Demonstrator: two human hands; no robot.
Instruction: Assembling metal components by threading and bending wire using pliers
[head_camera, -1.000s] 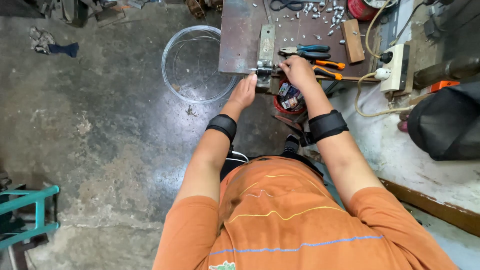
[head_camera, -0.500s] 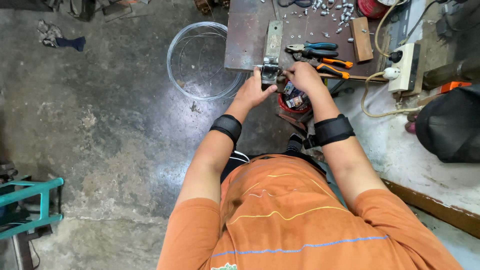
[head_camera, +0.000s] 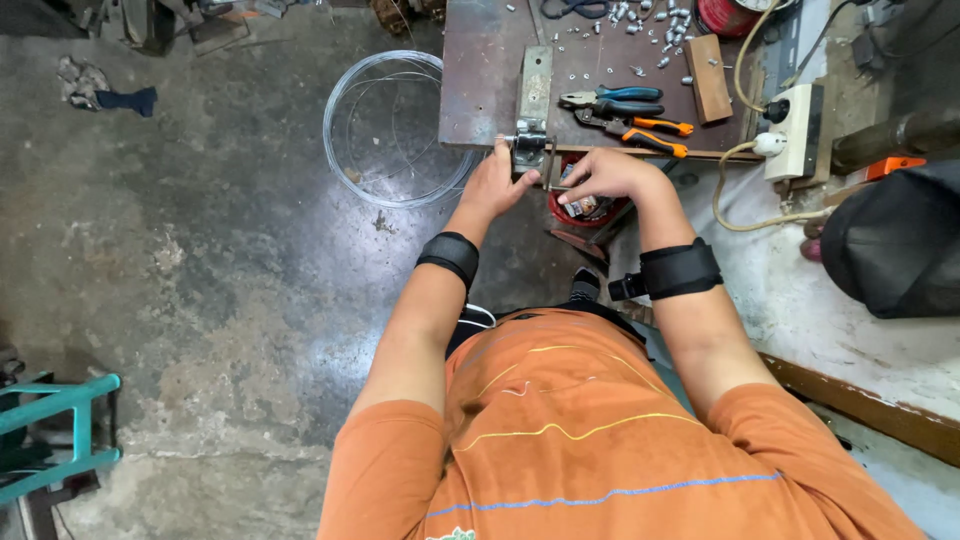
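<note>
My left hand (head_camera: 492, 185) grips the small grey metal clamp fixture (head_camera: 528, 150) at the near edge of the rusty brown metal surface (head_camera: 480, 80). My right hand (head_camera: 605, 175) closes loosely just right of it; contents not discernible.

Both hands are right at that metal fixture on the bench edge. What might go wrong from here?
The left hand and right hand flank the metal fixture, so fingers may get pinched. The loose screws and pliers near the work could be knocked off the bench. The wire coil on the floor is a snag hazard.
</note>
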